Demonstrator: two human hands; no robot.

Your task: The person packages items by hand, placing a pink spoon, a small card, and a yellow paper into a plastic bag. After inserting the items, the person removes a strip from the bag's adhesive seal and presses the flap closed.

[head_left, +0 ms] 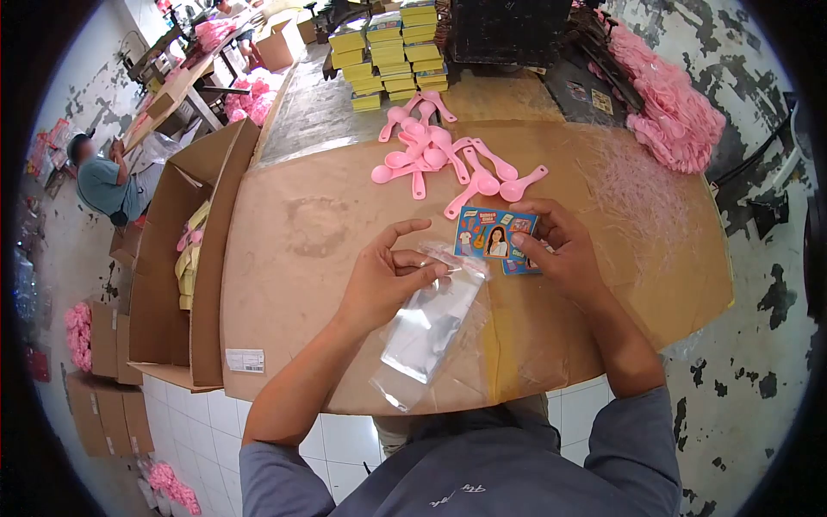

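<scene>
Two hands meet over a brown paper-covered worktop (301,224). The left hand (385,280) pinches the mouth of a clear plastic bag (431,332) between thumb and forefinger, its fingers (428,270) narrow on the film. The rest of the bag trails toward the person, below and left of the printed card (491,237). The right hand (562,250) holds that card by its right edge, fingers closed on it, with the card flat on the worktop and its left edge just beside the bag's mouth.

To do this well, I judge the bag's two layers should be rubbed apart so the mouth gapes. The card should be kept flat and led in by a corner, so it neither buckles nor catches the film.

Loose pink plastic spoons (439,155) lie beyond the card. Stacks of yellow boxes (392,52) stand farther beyond it. A heap of pink pieces (680,112) sits up and right of the card, and an open cardboard carton (164,284) stands well left of it.

The card shows a portrait, small guitars and a line of lettering across its top, too small to read. A white barcode label (245,360) lies well down-left of the card, and script on the person's grey shirt (465,482) is likewise illegible.
</scene>
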